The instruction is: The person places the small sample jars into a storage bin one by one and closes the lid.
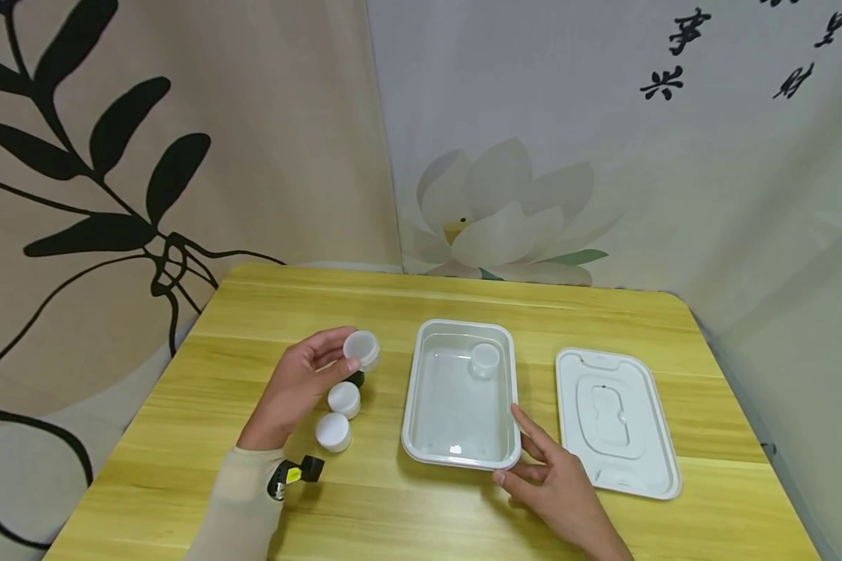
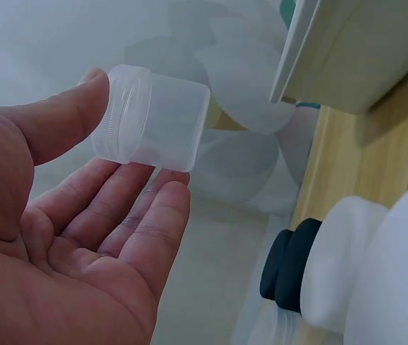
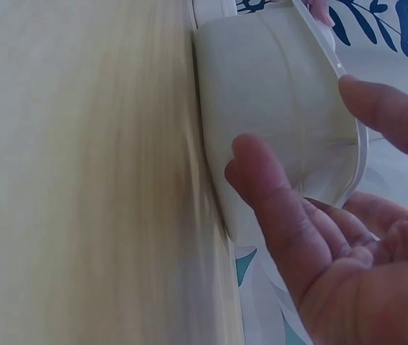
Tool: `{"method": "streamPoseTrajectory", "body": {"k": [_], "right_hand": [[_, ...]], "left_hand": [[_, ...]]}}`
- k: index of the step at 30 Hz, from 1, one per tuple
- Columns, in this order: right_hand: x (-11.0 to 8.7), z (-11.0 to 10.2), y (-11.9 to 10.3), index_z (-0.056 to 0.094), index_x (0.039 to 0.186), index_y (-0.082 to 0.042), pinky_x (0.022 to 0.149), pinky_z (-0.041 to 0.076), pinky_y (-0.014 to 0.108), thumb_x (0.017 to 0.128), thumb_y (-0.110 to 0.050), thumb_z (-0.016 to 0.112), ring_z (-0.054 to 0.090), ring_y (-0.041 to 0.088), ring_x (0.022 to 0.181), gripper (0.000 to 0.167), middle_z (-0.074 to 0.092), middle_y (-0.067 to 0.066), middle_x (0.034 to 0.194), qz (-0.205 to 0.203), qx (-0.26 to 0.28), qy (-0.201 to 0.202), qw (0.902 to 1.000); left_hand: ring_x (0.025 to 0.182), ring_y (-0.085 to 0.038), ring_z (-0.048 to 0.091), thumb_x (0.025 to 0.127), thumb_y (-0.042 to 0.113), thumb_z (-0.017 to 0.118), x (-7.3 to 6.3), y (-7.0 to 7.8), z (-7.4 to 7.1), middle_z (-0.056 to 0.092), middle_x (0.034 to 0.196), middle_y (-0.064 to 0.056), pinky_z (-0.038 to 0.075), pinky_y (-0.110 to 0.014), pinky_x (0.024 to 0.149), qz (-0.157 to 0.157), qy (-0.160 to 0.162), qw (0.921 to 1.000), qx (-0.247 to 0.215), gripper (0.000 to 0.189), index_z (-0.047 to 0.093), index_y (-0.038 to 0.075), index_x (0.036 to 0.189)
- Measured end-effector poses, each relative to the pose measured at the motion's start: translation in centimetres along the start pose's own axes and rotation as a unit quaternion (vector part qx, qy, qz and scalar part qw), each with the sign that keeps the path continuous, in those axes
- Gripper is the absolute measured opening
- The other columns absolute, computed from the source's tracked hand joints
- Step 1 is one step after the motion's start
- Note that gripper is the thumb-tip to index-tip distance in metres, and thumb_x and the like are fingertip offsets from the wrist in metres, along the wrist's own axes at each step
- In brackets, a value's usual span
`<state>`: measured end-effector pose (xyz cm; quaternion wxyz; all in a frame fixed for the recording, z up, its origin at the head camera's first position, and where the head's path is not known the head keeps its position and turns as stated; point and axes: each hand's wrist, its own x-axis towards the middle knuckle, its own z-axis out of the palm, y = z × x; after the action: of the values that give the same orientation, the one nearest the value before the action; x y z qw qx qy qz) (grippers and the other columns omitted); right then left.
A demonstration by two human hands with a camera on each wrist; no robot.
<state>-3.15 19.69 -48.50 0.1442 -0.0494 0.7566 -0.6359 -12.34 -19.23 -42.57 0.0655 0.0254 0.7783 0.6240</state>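
Left hand (image 1: 302, 386) pinches a clear jar (image 1: 362, 351) in air, left of the white tub (image 1: 456, 460).
Jar looks light, stiff, maybe slippery — best hold is its ridged cap (image 2: 122, 115); right hand (image 1: 557, 487) spreads at the tub's corner.

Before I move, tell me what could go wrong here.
The left hand holds the clear jar in the air between thumb and fingers, so it might slip and drop. That hand is also close to the white-topped jars and could knock one over. The right hand is at the tub's near right corner; a push there might shift the tub and slide the small jar inside.
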Motion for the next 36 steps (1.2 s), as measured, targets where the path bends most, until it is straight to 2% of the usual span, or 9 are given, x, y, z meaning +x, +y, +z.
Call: {"method": "streamPoseTrajectory", "body": {"k": [7, 15, 20, 28, 36], "right_hand": [[0.0, -0.1, 0.0, 0.035, 0.166, -0.026, 0.076, 0.066, 0.036, 0.089, -0.018, 0.087, 0.077, 0.014, 0.11, 0.094, 0.059, 0.029, 0.148, -0.003, 0.005, -0.003, 1.0], [0.0, -0.1, 0.0, 0.036, 0.166, -0.027, 0.077, 0.066, 0.033, 0.088, -0.019, 0.088, 0.077, 0.016, 0.11, 0.094, 0.059, 0.029, 0.148, -0.003, -0.005, 0.005, 1.0], [-0.1, 0.0, 0.1, 0.036, 0.166, -0.029, 0.077, 0.065, 0.032, 0.089, -0.02, 0.088, 0.077, 0.016, 0.109, 0.093, 0.058, 0.028, 0.15, -0.003, -0.006, 0.003, 1.0], [-0.2, 0.1, 0.1, 0.037, 0.165, -0.031, 0.078, 0.065, 0.031, 0.089, -0.021, 0.088, 0.077, 0.016, 0.109, 0.092, 0.056, 0.026, 0.152, 0.0, -0.006, 0.003, 1.0], [-0.1, 0.2, 0.3, 0.038, 0.164, -0.034, 0.078, 0.065, 0.031, 0.087, -0.021, 0.089, 0.077, 0.016, 0.11, 0.093, 0.058, 0.023, 0.153, 0.017, -0.011, 0.013, 0.9997]], "left_hand": [[0.131, -0.023, 0.064, 0.099, 0.023, 0.077, 0.4, 0.5, 0.9, 0.067, 0.142, -0.009, 0.058, -0.023, 0.097, 0.006, -0.02, 0.9997, -0.01, 0.051, 0.061, 0.016, 0.146], [0.13, -0.026, 0.065, 0.098, 0.023, 0.078, 1.3, 1.5, 2.6, 0.068, 0.141, -0.011, 0.058, -0.024, 0.094, 0.008, -0.044, 0.9989, -0.015, 0.052, 0.061, 0.015, 0.147], [0.129, -0.03, 0.065, 0.099, 0.019, 0.077, 1.9, 2.0, 3.6, 0.068, 0.14, -0.014, 0.058, -0.023, 0.094, 0.018, -0.06, 0.9977, -0.025, 0.052, 0.06, 0.011, 0.147], [0.132, -0.031, 0.063, 0.098, 0.021, 0.079, 2.5, 2.6, 4.8, 0.067, 0.142, -0.012, 0.059, -0.027, 0.098, 0.037, -0.076, 0.9958, -0.034, 0.052, 0.061, 0.01, 0.145], [0.131, -0.027, 0.064, 0.094, 0.02, 0.083, 3.2, 2.6, 6.5, 0.069, 0.139, -0.008, 0.059, -0.03, 0.099, 0.024, -0.081, 0.9956, -0.041, 0.05, 0.066, 0.013, 0.141]]}}
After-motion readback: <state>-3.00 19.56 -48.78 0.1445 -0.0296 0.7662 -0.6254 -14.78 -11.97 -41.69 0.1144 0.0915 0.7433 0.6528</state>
